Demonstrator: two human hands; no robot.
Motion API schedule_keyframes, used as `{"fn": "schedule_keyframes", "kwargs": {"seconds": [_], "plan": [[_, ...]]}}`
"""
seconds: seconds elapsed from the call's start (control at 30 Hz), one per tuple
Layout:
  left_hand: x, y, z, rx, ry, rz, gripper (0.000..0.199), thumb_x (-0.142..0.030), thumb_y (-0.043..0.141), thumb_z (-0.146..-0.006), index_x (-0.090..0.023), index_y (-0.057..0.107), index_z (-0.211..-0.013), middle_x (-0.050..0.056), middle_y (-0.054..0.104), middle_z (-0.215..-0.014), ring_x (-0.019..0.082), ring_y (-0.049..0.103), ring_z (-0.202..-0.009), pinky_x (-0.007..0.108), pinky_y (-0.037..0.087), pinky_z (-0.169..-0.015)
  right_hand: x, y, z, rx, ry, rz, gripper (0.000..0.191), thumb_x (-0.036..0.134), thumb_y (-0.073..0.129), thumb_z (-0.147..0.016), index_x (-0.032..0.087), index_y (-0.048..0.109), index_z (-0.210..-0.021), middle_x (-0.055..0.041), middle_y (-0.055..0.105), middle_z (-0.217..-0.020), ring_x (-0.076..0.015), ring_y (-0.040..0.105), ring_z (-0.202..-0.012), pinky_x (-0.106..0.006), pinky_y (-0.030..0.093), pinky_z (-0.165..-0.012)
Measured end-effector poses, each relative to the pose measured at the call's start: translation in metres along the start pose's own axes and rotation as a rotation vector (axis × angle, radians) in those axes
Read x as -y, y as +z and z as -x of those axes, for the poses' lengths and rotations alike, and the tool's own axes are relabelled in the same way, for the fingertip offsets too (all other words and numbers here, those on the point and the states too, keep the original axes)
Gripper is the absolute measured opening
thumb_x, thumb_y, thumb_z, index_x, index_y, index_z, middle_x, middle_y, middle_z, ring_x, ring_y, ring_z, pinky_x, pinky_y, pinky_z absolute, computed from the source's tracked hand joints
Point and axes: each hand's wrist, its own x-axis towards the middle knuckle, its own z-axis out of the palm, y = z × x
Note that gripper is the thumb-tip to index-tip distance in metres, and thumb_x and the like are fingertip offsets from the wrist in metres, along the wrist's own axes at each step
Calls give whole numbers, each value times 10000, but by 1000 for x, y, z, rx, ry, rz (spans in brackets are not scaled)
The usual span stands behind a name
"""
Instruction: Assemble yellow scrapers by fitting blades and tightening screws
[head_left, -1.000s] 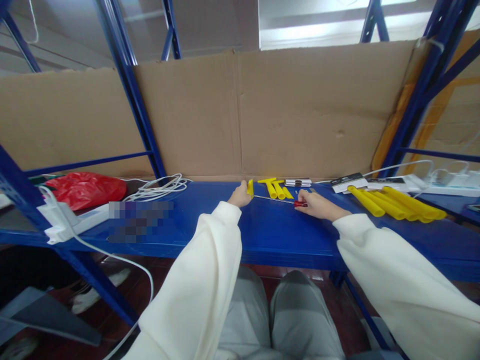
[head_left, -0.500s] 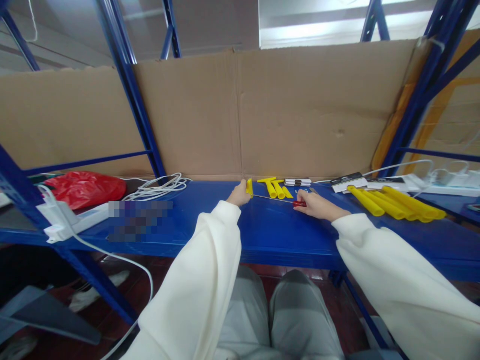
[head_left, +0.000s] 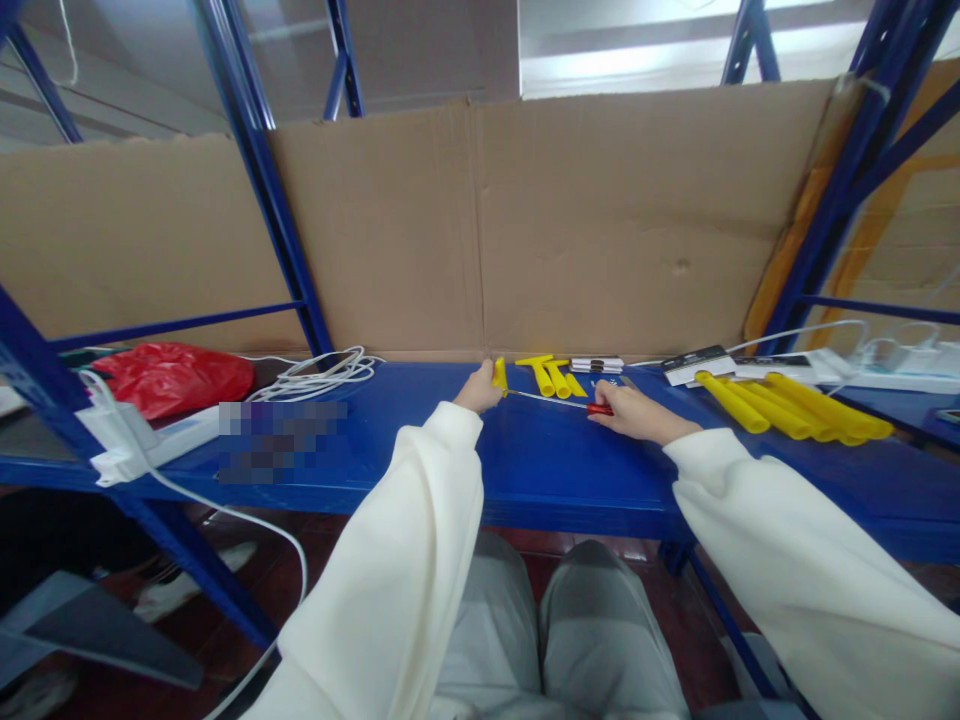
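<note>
My left hand (head_left: pixel 478 388) is closed around a small yellow plastic piece (head_left: pixel 500 375), upright above the blue shelf; its lower part is partly hidden by my fingers. My right hand (head_left: pixel 628 410) grips a screwdriver (head_left: pixel 598 408) by its red handle. The thin metal shaft points left, and its tip meets the yellow piece at my left hand. Just behind the shaft lie several yellow T-shaped parts (head_left: pixel 541 376). A small stack of black-and-white boxes (head_left: pixel 596 365) sits beside them against the cardboard.
Several yellow tubes (head_left: pixel 795 410) lie at the right by white boxes (head_left: pixel 697 364). To the left are a red plastic bag (head_left: pixel 176 380), coiled white cable (head_left: pixel 322 375) and a power strip (head_left: pixel 187 432). Cardboard (head_left: pixel 585 220) walls the back; blue posts (head_left: pixel 259 180) frame the shelf (head_left: pixel 570 470).
Almost nothing differs. Both hands stay in place, with the screwdriver still held against the yellow piece.
</note>
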Motion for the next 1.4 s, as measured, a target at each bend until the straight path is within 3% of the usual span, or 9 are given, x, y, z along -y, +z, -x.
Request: {"fn": "schedule_keyframes", "kwargs": {"seconds": [0.13, 0.3, 0.5, 0.67, 0.83, 1.03, 1.13, 1.3, 1.4], "plan": [[0, 0, 0, -9, -8, 14, 264, -33, 566, -788, -202, 487, -976, 86, 713, -889, 219, 696, -844, 279, 499, -712, 3, -4, 2, -9, 24, 92, 205, 365, 497, -935, 193, 605, -962, -119, 719, -871, -261, 676, -876, -305, 458, -717], [-1, -1, 1, -15, -23, 4, 270, -36, 575, -779, -205, 488, -971, 93, 714, -908, 228, 697, -861, 284, 498, -714, 7, -4, 2, 46, 15, 26, 283, 332, 381, -985, 185, 622, -978, -135, 731, -991, -248, 687, -929, -310, 464, -780], [0, 0, 0, -5, 4, 0, 252, -31, 552, -786, -202, 482, -958, 97, 710, -908, 224, 694, -849, 282, 497, -702, 3, -2, 2, 30, 30, -13, 171, 332, 581, -901, 193, 558, -997, -106, 722, -905, -244, 682, -832, -288, 451, -675], [-2, 0, 2, -11, -11, 29, 273, -12, 551, -770, -203, 487, -954, 72, 706, -868, 215, 690, -847, 279, 500, -710, 6, -7, 5, -17, 30, 106, 162, 330, 506, -936, 195, 592, -962, -123, 724, -919, -273, 681, -896, -312, 453, -717], [-2, 0, 2, -11, -6, 30, 261, -14, 555, -772, -206, 480, -932, 82, 706, -890, 226, 690, -865, 287, 495, -720, 7, -5, 3, 17, 20, 34, 235, 322, 420, -972, 190, 614, -965, -135, 731, -983, -256, 686, -929, -310, 457, -769], [-1, 0, 0, -1, -3, 29, 260, -7, 543, -777, -207, 470, -926, 85, 705, -911, 218, 689, -866, 270, 489, -706, 1, 1, 1, 9, 14, -4, 182, 325, 592, -893, 184, 558, -1004, -118, 728, -939, -260, 683, -872, -309, 454, -743], [-1, 0, 1, -4, -7, 27, 262, -7, 541, -778, -204, 476, -938, 84, 706, -907, 217, 689, -860, 275, 490, -708, 3, -1, 1, 20, 16, 31, 165, 324, 504, -943, 181, 580, -974, -139, 730, -964, -279, 683, -913, -329, 453, -772], [-2, -1, 2, -1, -17, 21, 255, -12, 539, -789, -198, 481, -952, 92, 711, -903, 216, 690, -851, 278, 490, -716, 9, -5, 2, 59, 32, 1, 303, 287, 344, -1004, 187, 605, -887, -133, 735, -979, -256, 691, -951, -317, 449, -825], [-1, 0, 1, 0, -12, 29, 262, -2, 534, -787, -195, 483, -958, 89, 711, -909, 202, 686, -826, 268, 485, -706, 9, -4, 3, 53, 45, -40, 201, 347, 469, -969, 185, 585, -940, -119, 732, -931, -242, 697, -865, -294, 459, -734]]}}
